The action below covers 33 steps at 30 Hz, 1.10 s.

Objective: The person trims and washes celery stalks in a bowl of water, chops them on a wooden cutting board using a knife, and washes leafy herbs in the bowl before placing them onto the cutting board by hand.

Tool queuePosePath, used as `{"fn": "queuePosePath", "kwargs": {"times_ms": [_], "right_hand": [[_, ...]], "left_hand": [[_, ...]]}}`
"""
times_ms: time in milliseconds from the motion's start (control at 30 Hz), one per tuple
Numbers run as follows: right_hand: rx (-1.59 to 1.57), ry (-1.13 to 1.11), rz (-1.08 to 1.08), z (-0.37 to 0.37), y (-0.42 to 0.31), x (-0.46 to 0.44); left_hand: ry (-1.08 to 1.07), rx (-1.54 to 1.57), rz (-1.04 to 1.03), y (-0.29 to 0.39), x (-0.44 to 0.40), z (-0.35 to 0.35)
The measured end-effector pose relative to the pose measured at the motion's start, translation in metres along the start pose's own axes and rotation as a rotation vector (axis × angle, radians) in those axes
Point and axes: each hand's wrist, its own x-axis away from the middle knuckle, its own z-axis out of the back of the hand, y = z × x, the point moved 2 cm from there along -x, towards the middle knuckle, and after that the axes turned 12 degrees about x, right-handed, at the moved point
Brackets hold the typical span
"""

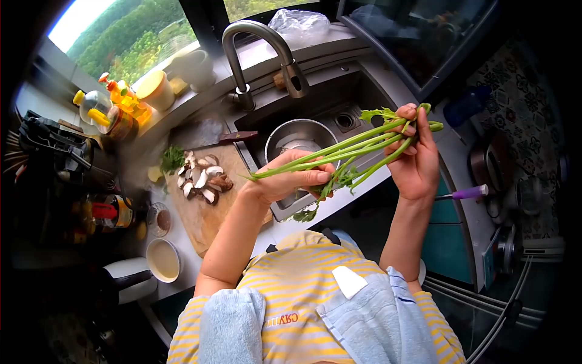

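A bunch of thin green celery stalks (357,144) stretches between my hands, above the front edge of the sink. My right hand (421,161) is closed round one end, its fingers pinching the stalks. With thumb and fingers my left hand (294,180) grips leafy parts near the other end, and several stalks lie across it. Some leaves (305,215) hang beneath the left hand. A metal pot (298,124) stands in the sink (251,145), partly hidden behind the stalks. Left of my left arm, cut mushrooms (203,177) are heaped on a wooden cutting board (200,224).
A cleaver (209,134) lies across the board's far end, beside chopped greens (173,159). The faucet (254,29) arches over the sink. A bowl (163,261) and sauce bottles (108,212) stand at left. An open window sash (418,42) juts in at upper right.
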Motion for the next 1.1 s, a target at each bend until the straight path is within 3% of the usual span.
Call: {"fn": "queuePosePath", "kwargs": {"times_ms": [167, 400, 500, 667, 767, 1000, 1100], "right_hand": [[0.020, 0.010, -0.009, 0.002, 0.000, -0.001], [0.017, -0.024, -0.009, 0.009, 0.004, -0.003], [0.013, -0.033, -0.024, 0.010, 0.003, -0.003], [-0.013, -0.066, -0.038, 0.011, 0.001, -0.004], [0.042, 0.054, 0.004, 0.002, 0.000, -0.002], [0.017, -0.043, -0.016, 0.006, -0.001, -0.005], [0.047, -0.010, 0.012, -0.002, 0.000, -0.007]], "left_hand": [[-0.047, 0.204, -0.034, -0.001, -0.002, -0.016], [0.068, 0.113, 0.055, -0.003, 0.000, -0.022], [0.004, 0.029, 0.082, -0.010, -0.006, -0.020], [-0.049, 0.119, 0.141, -0.008, 0.000, -0.027], [-0.115, 0.190, 0.089, -0.004, 0.003, -0.031], [-0.099, 0.177, 0.011, -0.012, -0.003, -0.020], [-0.082, 0.339, 0.094, -0.024, -0.004, -0.021]]}}
